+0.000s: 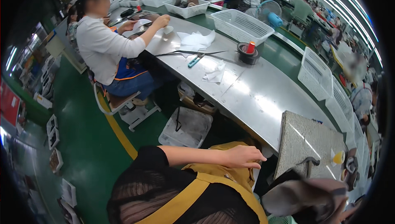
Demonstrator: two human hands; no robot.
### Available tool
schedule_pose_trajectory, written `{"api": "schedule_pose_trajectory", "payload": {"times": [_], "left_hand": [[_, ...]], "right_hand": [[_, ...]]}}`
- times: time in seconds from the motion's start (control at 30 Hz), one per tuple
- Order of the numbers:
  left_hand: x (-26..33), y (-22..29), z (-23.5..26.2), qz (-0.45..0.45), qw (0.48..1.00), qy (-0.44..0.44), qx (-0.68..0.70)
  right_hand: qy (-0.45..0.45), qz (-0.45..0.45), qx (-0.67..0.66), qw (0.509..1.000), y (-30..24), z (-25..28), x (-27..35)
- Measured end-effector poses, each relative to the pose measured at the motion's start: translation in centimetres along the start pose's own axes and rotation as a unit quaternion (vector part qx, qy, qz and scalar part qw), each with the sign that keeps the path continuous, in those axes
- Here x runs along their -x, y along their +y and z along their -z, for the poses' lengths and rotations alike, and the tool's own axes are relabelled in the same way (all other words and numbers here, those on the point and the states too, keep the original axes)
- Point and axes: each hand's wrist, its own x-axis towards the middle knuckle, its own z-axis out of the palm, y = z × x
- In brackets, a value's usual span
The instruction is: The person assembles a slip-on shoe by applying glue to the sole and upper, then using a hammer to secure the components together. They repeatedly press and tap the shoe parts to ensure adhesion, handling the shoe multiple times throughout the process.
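Note:
My left hand [243,157] lies over the yellow apron on my lap, palm down, fingers loosely stretched to the right and holding nothing. At the lower right my right hand [345,215] shows only in part and grips a grey-brown shoe upper [302,197] with a dark edge, smeared by motion. The shoe upper is in front of a speckled stone slab [302,143] on the table's near end. A hammer [311,162] lies on the slab, with a yellow-topped spool [338,157] to its right.
Along the metal table [255,100] are blue-handled scissors [196,61], white paper [196,40] and a red spool on a black roll [248,53]. White baskets [242,25] line its far side. A seated co-worker [107,43] handles pieces at left. A white bin [186,127] stands below.

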Motion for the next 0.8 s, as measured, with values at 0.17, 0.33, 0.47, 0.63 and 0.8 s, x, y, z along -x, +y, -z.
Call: {"api": "schedule_pose_trajectory", "payload": {"times": [0.17,0.33,0.47,0.63,0.8], "left_hand": [[-1.3,-1.7,0.6,0.025,0.999,0.024,-0.013],[-0.4,-3.3,1.7,0.099,0.994,0.039,-0.029],[-1.6,-3.8,1.7,0.121,0.993,0.015,-0.004],[-3.2,-5.2,0.8,0.115,0.993,-0.002,0.022],[-5.4,-5.5,0.2,0.105,0.993,-0.027,0.040]], "right_hand": [[0.333,0.155,0.169,0.914,-1.1,-2.2,-6.3],[0.012,0.106,0.393,0.913,9.8,-4.4,-8.2],[-0.356,-0.084,0.526,0.768,13.2,-9.3,-6.5],[-0.317,-0.088,0.514,0.792,11.8,-10.9,-5.9],[-0.331,-0.075,0.518,0.785,11.2,-12.1,-5.7]]}}
